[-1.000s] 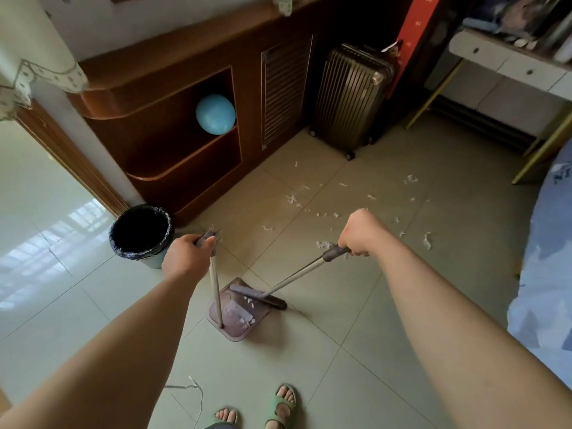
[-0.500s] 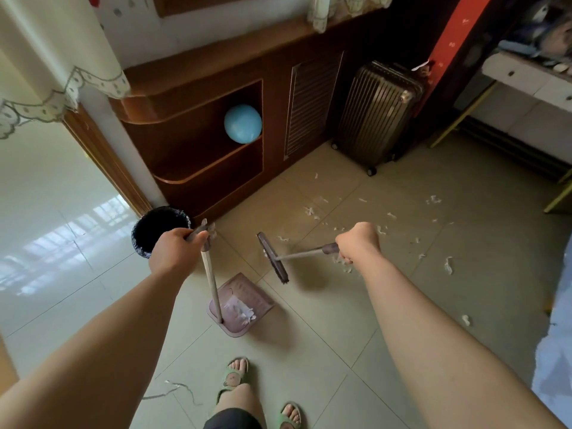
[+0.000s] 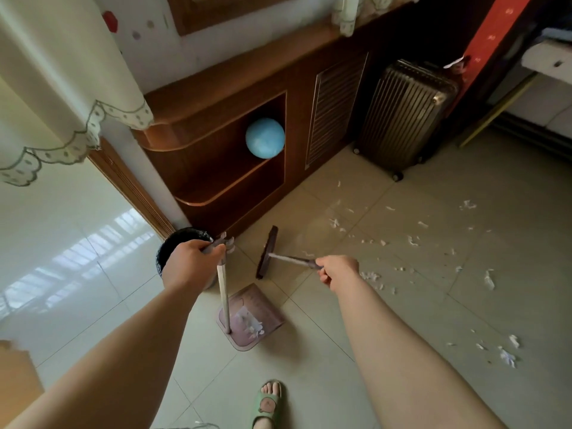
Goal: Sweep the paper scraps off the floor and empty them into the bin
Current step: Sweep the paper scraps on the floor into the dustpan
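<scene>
My left hand (image 3: 189, 264) grips the top of the upright handle of a pink dustpan (image 3: 251, 317), which holds a small heap of white paper scraps. My right hand (image 3: 335, 271) grips the handle of a short broom (image 3: 266, 253), whose dark head is lifted off the floor and turned on edge beyond the dustpan. Loose paper scraps (image 3: 411, 241) lie strewn over the tiles to the right. A black-lined bin (image 3: 181, 239) stands just behind my left hand, partly hidden by it.
A wooden cabinet (image 3: 235, 97) with a blue ball (image 3: 265, 137) in its niche runs along the wall. A ribbed suitcase (image 3: 405, 114) stands at its right end. My sandalled foot (image 3: 267, 404) is at the bottom. Glossy tiles spread to the left.
The broom head has risen from the dustpan and swung up on edge. The dustpan with its scraps has come nearer the bin, and my view has shifted toward the cabinet.
</scene>
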Available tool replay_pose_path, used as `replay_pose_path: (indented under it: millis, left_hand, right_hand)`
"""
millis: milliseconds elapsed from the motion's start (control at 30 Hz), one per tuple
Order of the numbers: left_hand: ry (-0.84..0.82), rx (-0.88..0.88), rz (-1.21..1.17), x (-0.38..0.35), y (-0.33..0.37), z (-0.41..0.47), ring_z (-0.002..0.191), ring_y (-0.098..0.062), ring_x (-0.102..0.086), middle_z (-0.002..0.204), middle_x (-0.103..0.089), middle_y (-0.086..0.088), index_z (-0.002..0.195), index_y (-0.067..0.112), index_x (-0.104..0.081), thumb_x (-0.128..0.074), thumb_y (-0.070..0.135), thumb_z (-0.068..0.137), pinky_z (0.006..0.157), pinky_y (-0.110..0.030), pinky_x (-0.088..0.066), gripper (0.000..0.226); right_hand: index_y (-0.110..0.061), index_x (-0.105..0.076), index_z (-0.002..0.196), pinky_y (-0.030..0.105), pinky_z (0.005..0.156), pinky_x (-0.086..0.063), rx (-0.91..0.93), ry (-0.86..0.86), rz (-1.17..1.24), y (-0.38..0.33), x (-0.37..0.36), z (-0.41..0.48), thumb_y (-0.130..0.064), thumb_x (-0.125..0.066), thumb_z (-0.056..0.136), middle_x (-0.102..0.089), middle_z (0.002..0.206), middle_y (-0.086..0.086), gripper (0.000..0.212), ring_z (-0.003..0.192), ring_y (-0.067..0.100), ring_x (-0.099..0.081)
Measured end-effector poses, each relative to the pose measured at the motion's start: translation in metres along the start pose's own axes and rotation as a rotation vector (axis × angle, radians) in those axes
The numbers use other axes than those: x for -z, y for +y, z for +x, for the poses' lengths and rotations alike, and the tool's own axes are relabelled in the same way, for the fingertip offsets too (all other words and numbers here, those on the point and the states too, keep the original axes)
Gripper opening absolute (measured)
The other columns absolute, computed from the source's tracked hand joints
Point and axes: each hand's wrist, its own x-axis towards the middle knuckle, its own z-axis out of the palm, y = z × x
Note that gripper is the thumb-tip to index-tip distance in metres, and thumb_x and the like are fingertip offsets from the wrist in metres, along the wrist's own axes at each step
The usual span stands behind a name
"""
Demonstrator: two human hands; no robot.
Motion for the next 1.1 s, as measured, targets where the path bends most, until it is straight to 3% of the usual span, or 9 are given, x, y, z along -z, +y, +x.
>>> replay_pose_path:
  millis: [133, 233, 333, 433, 633, 733, 867, 967, 1100]
  left_hand:
    - [-0.016, 0.001, 0.017, 0.001, -0.001, 0.019, 0.081, -0.019, -0.066, 0.084, -0.070, 0.004, 0.104, 0.026, -0.074, -0.062, 0.045, 0.089, 0.065, -0.029, -0.050, 0.028]
    - [-0.039, -0.014, 0.043, 0.000, 0.002, 0.028, 0.083, -0.019, -0.066, 0.090, -0.072, 0.003, 0.107, 0.025, -0.075, -0.061, 0.048, 0.088, 0.066, -0.029, -0.052, 0.033]
    - [-0.061, -0.038, 0.068, -0.002, 0.010, 0.029, 0.076, -0.015, -0.065, 0.085, -0.072, 0.005, 0.103, 0.024, -0.075, -0.060, 0.049, 0.088, 0.057, -0.025, -0.046, 0.033]
    - [-0.089, -0.085, 0.086, -0.003, 0.023, 0.028, 0.064, -0.012, -0.060, 0.068, -0.066, 0.006, 0.086, 0.027, -0.072, -0.059, 0.042, 0.091, 0.052, -0.025, -0.041, 0.020]
    - [-0.106, -0.149, 0.120, 0.003, 0.033, 0.030, 0.063, -0.014, -0.059, 0.067, -0.066, 0.003, 0.077, 0.027, -0.069, -0.058, 0.039, 0.090, 0.056, -0.027, -0.044, 0.021]
    - [-0.114, -0.177, 0.131, 0.006, 0.033, 0.029, 0.062, -0.014, -0.059, 0.066, -0.066, 0.003, 0.079, 0.028, -0.069, -0.059, 0.039, 0.090, 0.053, -0.026, -0.042, 0.018]
    - [-0.100, -0.160, 0.130, 0.014, 0.025, 0.025, 0.061, -0.019, -0.061, 0.063, -0.066, -0.001, 0.079, 0.023, -0.074, -0.062, 0.040, 0.089, 0.052, -0.027, -0.042, 0.023]
    - [-0.083, -0.119, 0.117, 0.025, 0.015, 0.023, 0.064, -0.020, -0.063, 0.064, -0.066, -0.001, 0.077, 0.022, -0.073, -0.066, 0.045, 0.086, 0.054, -0.028, -0.044, 0.026]
    - [-0.059, -0.079, 0.139, 0.039, 0.004, 0.014, 0.057, -0.012, -0.057, 0.062, -0.063, 0.002, 0.079, 0.021, -0.071, -0.069, 0.052, 0.084, 0.049, -0.023, -0.037, 0.031]
  right_hand:
    - [-0.006, -0.045, 0.077, 0.012, 0.025, -0.027, -0.037, 0.123, -0.053, 0.005, -0.001, 0.017, -0.001, -0.051, 0.089, -0.047, 0.065, 0.008, 0.014, 0.042, 0.018, -0.042]
    - [0.000, -0.053, 0.090, 0.010, 0.026, -0.024, -0.050, 0.254, -0.071, 0.010, 0.019, 0.027, 0.000, -0.050, 0.088, -0.057, 0.078, 0.014, 0.004, 0.044, 0.017, -0.043]
    - [-0.003, -0.051, 0.088, 0.013, 0.026, -0.027, -0.038, 0.356, -0.128, 0.013, 0.052, 0.028, 0.002, -0.055, 0.085, -0.056, 0.074, 0.014, 0.006, 0.044, 0.018, -0.046]
    - [-0.005, -0.051, 0.080, 0.023, 0.038, -0.038, -0.059, 0.421, -0.154, 0.016, 0.079, 0.028, 0.000, -0.060, 0.084, -0.057, 0.074, 0.015, 0.011, 0.049, 0.021, -0.051]
    - [0.000, -0.050, 0.084, 0.032, 0.068, -0.052, -0.030, 0.518, -0.147, 0.014, 0.101, 0.016, -0.004, -0.061, 0.085, -0.062, 0.102, 0.020, 0.012, 0.089, 0.030, -0.064]
    - [-0.003, -0.062, 0.099, 0.021, 0.039, -0.044, -0.012, 0.449, -0.139, 0.002, 0.094, 0.011, -0.005, -0.060, 0.081, -0.069, 0.103, 0.019, 0.018, 0.074, 0.029, -0.062]
    - [-0.015, -0.053, 0.077, 0.033, 0.065, -0.057, 0.052, 0.333, -0.106, -0.012, 0.077, 0.006, -0.009, -0.059, 0.081, -0.064, 0.091, 0.013, 0.009, 0.078, 0.028, -0.065]
    - [-0.007, -0.053, 0.077, 0.017, 0.031, -0.032, 0.010, 0.285, -0.076, -0.014, 0.051, 0.001, -0.002, -0.052, 0.085, -0.056, 0.060, 0.009, 0.010, 0.037, 0.016, -0.048]
    - [-0.007, -0.055, 0.074, 0.015, 0.030, -0.025, -0.011, 0.195, -0.149, -0.003, 0.010, 0.001, -0.005, -0.053, 0.086, -0.054, 0.055, 0.007, 0.013, 0.036, 0.016, -0.042]
